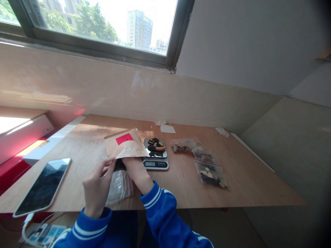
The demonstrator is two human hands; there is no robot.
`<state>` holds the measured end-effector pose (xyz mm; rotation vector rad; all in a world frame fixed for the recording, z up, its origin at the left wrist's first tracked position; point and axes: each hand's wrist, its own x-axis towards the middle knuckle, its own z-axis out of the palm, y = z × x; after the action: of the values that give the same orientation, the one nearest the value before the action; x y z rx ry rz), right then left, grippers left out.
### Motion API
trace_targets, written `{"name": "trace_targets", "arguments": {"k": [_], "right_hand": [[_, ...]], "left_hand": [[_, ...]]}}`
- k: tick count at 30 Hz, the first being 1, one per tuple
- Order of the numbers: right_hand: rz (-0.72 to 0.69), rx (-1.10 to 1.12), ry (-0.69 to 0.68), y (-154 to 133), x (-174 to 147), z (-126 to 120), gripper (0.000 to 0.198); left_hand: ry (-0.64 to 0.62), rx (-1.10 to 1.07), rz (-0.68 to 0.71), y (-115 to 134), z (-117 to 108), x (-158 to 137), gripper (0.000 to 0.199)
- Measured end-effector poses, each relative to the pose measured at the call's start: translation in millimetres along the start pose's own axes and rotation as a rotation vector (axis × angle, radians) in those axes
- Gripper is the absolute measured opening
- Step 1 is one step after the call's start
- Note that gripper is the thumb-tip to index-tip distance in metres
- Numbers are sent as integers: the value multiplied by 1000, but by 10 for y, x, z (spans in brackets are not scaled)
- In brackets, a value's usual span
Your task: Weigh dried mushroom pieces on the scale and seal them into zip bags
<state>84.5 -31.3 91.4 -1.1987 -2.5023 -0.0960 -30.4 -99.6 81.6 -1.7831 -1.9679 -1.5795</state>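
My left hand (97,184) pinches the lower edge of a kraft paper bag (138,146) that carries a red label (124,139). The bag's mouth faces me. My right hand (131,165) reaches into that mouth, so its fingers are hidden inside. Just right of the bag stands a digital kitchen scale (156,164), its display lit but too small to read. Dark and tan dried slices (156,146) lie on its plate. Beneath my hands are clear zip bags (119,189) with red seal lines, lying flat on the table.
Several filled zip bags (210,172) of dried pieces lie right of the scale. A phone or tablet (42,186) with a white cable (26,227) lies at the table's left edge. Paper scraps (167,128) sit near the wall, below a window (103,27).
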Motion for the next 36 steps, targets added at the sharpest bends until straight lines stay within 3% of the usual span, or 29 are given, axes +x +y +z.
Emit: {"name": "trace_targets", "arguments": {"k": [4,8,11,16,20,24,31,36], "right_hand": [[-2,88,-27,-73,-258,-353,26],[-71,310,179,-19,-522,-506,24],[-9,542,345,129,-776,-501,21],[429,803,455,620,-1147,-321,10],[778,1094,630,1141,-1224,-125,36],[989,1230,652,1519,-1183,10,51],[1056,1215,516,1683,-1054,103,50],[990,1166,572,1712,-964,207,46]], "left_hand": [[14,-5,-13,53,-23,160,26],[31,24,-15,118,-35,293,30],[44,28,-54,170,-30,414,32],[64,-116,-121,207,66,746,33],[77,-197,-129,181,172,1068,35],[21,-227,-136,148,205,1278,38],[75,-278,-162,108,232,1328,43],[30,-281,-212,-16,344,1354,59]]}}
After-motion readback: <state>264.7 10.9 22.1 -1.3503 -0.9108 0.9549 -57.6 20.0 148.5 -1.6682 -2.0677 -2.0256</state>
